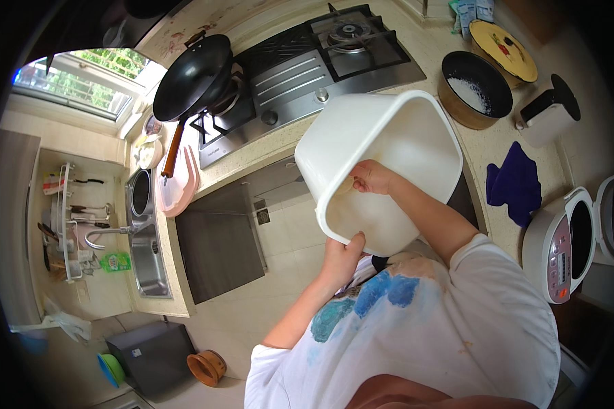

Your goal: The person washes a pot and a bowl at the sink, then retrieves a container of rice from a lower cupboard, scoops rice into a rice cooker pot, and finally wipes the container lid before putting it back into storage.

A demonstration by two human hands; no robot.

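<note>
A white plastic bin [355, 120] is tipped on its side in front of me, its wide mouth facing me. My left hand [342, 259] grips the lower rim, thumb on the inside. Inside the mouth, my right hand [374, 177] has its fingers curled around a small, pale, translucent cup-like thing [344, 185], which is partly hidden and hard to make out. The bin's deepest part is out of sight. On the counter beyond it stands a dark-lined round pot [475, 89] with white grains on its bottom.
A black wok [197, 76] sits on the gas hob [291, 76], its wooden handle pointing towards me. An open rice cooker [557, 250], a purple cloth [516, 184] and a yellow-lidded pot [504, 51] occupy the right counter. The steel sink [151, 266] is left.
</note>
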